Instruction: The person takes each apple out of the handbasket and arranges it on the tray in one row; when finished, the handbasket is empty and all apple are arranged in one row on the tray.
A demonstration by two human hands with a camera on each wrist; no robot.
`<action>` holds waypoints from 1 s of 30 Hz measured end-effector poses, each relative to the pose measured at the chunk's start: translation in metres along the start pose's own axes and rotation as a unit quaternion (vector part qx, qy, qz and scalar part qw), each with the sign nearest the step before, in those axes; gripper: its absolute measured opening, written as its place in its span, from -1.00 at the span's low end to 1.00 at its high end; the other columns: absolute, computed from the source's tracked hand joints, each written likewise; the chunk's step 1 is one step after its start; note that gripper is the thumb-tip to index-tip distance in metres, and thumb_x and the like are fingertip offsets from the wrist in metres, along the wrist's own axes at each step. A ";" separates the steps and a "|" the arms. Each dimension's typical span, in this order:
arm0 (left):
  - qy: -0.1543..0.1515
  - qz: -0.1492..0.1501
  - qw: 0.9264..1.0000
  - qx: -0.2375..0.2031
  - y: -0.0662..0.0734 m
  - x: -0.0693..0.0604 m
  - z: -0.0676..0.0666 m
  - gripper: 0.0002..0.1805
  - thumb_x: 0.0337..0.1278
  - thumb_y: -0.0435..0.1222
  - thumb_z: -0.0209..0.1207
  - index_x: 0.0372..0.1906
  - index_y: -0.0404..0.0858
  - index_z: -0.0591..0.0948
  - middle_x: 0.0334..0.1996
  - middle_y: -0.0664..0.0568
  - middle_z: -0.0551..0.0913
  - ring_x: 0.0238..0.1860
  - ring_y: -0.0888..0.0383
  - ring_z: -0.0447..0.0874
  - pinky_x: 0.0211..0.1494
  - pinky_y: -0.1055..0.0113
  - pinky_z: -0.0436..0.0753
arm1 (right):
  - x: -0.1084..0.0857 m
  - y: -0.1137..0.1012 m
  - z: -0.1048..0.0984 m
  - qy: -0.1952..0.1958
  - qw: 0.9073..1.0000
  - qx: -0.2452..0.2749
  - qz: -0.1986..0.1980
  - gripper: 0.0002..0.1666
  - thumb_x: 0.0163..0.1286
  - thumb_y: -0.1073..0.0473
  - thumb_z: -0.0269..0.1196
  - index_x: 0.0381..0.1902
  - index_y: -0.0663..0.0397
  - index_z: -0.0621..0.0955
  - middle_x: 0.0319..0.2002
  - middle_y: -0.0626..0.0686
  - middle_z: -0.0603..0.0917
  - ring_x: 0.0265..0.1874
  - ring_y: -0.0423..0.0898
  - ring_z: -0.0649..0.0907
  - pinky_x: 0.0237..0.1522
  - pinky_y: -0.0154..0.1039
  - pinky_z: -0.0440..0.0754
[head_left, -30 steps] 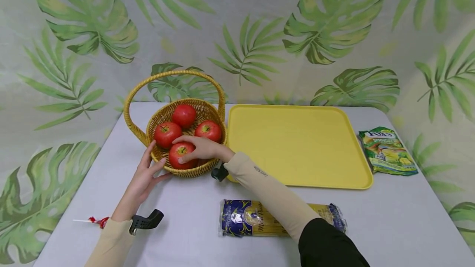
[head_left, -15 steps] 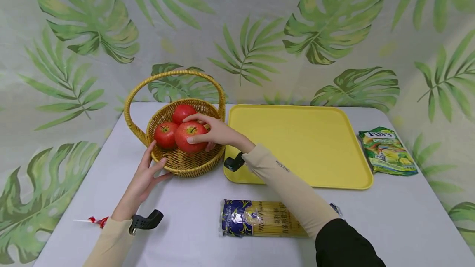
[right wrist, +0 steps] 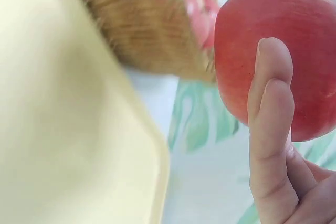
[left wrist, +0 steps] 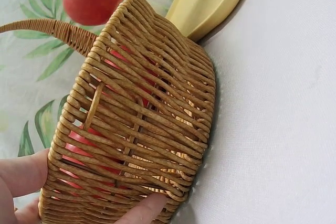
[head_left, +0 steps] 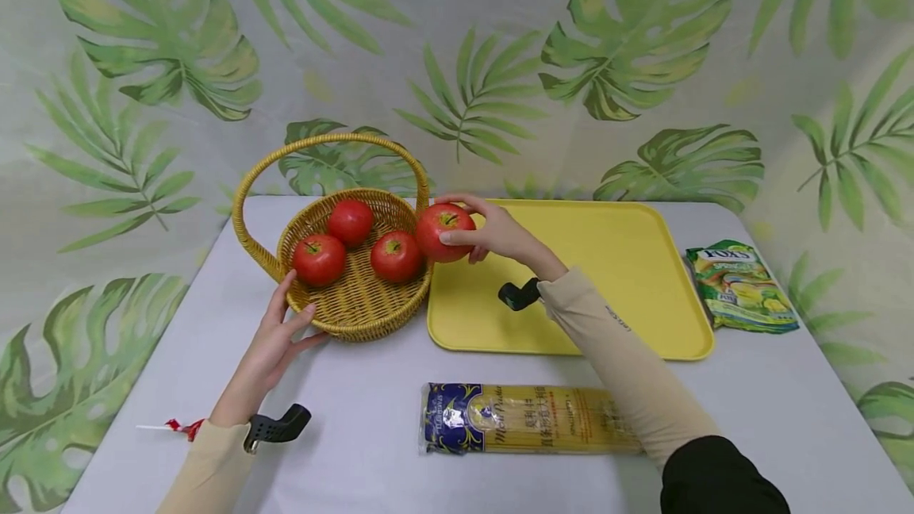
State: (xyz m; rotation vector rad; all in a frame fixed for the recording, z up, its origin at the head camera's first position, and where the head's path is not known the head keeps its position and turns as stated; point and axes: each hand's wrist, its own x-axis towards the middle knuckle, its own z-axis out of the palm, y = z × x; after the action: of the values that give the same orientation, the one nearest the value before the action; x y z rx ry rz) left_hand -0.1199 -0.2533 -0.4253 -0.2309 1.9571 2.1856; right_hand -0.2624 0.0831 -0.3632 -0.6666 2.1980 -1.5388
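My right hand (head_left: pixel 503 235) grips a red apple (head_left: pixel 434 234) between thumb and fingers. It is raised at the right rim of a wicker basket (head_left: pixel 357 330), where the basket meets a yellow tray (head_left: pixel 607 292). Up close in the right wrist view, the fingers lie along the skin of that apple (right wrist: pixel 236 35). Three more red apples (head_left: pixel 319 262) sit inside the basket, under its tall arched handle. With spread, fairly straight fingers, my left hand (head_left: pixel 270 349) touches the basket's near left side. In the left wrist view its fingers rest against the woven wall (left wrist: pixel 131 114).
A pack of spaghetti (head_left: pixel 528 419) lies in front of the tray, its right end behind my right sleeve. Right of the tray is a green candy bag (head_left: pixel 743 288). A lollipop with a red wrapper (head_left: pixel 187 428) lies beside my left wrist.
My right hand lifted an apple from the front of the basket and carried it right, past the rim at the tray's edge. The left hand has stayed on the basket.
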 end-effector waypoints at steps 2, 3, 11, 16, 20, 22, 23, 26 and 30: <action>0.001 0.000 1.000 0.002 0.001 0.000 0.000 -0.19 0.47 -0.37 -0.12 0.52 0.06 -0.33 0.45 0.00 -0.60 0.44 -0.19 -0.15 0.26 -0.20 0.28 | -0.004 0.006 -0.008 0.015 1.000 -0.001 0.010 -0.31 0.21 0.00 0.37 0.30 -0.30 0.43 0.11 0.12 0.43 -0.52 0.35 0.59 -0.48 -0.06 0.70; 0.001 0.001 1.000 0.002 0.001 0.000 0.000 -0.20 0.47 -0.37 -0.12 0.52 0.06 -0.33 0.46 0.00 -0.60 0.44 -0.19 -0.15 0.26 -0.21 0.27 | -0.006 0.010 -0.012 0.022 1.000 -0.001 0.014 -0.30 0.21 -0.02 0.38 0.31 -0.30 0.42 0.11 0.13 0.43 -0.51 0.37 0.59 -0.48 -0.06 0.70; -0.001 0.004 1.000 0.008 0.000 0.000 -0.001 -0.19 0.47 -0.36 -0.11 0.52 0.07 -0.33 0.45 0.00 -0.63 0.44 -0.20 -0.16 0.25 -0.21 0.29 | -0.014 0.036 -0.025 0.062 0.997 -0.015 0.042 -0.25 0.18 -0.07 0.39 0.33 -0.25 0.41 0.08 0.16 0.46 -0.52 0.34 0.61 -0.40 0.09 0.69; 0.000 0.003 1.000 0.008 -0.001 0.000 -0.001 -0.18 0.47 -0.35 -0.10 0.52 0.07 -0.33 0.45 0.01 -0.63 0.44 -0.18 -0.16 0.25 -0.19 0.30 | -0.013 0.050 -0.021 0.066 0.996 -0.034 0.056 -0.29 0.21 -0.04 0.38 0.31 -0.23 0.42 0.07 0.17 0.46 -0.49 0.40 0.58 -0.32 0.20 0.66; 0.000 0.002 1.000 0.007 -0.002 0.000 -0.002 -0.17 0.46 -0.35 -0.09 0.52 0.08 -0.33 0.45 0.01 -0.63 0.44 -0.19 -0.16 0.25 -0.19 0.29 | -0.010 0.059 -0.016 0.061 0.995 -0.056 0.061 -0.30 0.20 -0.04 0.39 0.30 -0.23 0.44 0.05 0.15 0.46 -0.54 0.34 0.59 -0.40 0.11 0.68; 0.000 0.002 1.000 0.008 -0.002 0.000 -0.002 -0.17 0.46 -0.34 -0.08 0.52 0.08 -0.33 0.45 0.01 -0.63 0.44 -0.18 -0.16 0.25 -0.19 0.30 | -0.008 0.063 -0.014 0.059 0.994 -0.068 0.057 -0.30 0.19 -0.06 0.40 0.29 -0.23 0.46 0.04 0.13 0.47 -0.59 0.25 0.60 -0.46 0.05 0.68; 0.000 0.002 1.000 0.008 -0.002 0.000 -0.002 -0.17 0.46 -0.33 -0.07 0.52 0.08 -0.33 0.45 0.02 -0.63 0.44 -0.18 -0.16 0.25 -0.19 0.30 | -0.006 0.064 -0.013 0.056 0.994 -0.074 0.053 -0.30 0.19 -0.05 0.40 0.29 -0.22 0.45 0.05 0.13 0.48 -0.61 0.20 0.60 -0.49 0.01 0.68; 0.000 0.006 1.000 0.011 -0.002 0.000 -0.002 -0.18 0.46 -0.32 -0.08 0.52 0.07 -0.33 0.45 0.01 -0.62 0.44 -0.18 -0.16 0.25 -0.19 0.30 | -0.003 0.067 -0.010 0.045 0.994 -0.091 0.047 -0.30 0.20 -0.05 0.39 0.30 -0.22 0.45 0.09 0.10 0.48 -0.65 0.08 0.60 -0.53 -0.08 0.67; -0.001 0.010 1.000 0.016 -0.002 0.000 -0.001 -0.18 0.47 -0.31 -0.08 0.52 0.06 -0.33 0.45 0.00 -0.61 0.44 -0.18 -0.16 0.25 -0.20 0.30 | -0.001 0.069 -0.006 0.026 0.992 -0.111 0.046 -0.29 0.20 -0.03 0.39 0.31 -0.25 0.44 0.12 0.07 0.50 -0.62 0.07 0.61 -0.52 -0.12 0.66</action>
State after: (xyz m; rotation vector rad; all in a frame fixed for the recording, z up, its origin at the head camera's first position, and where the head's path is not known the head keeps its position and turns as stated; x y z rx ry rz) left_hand -0.1197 -0.2536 -0.4273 -0.2051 1.9990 2.1638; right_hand -0.2767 0.1083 -0.4264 -0.5865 2.4280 -1.2922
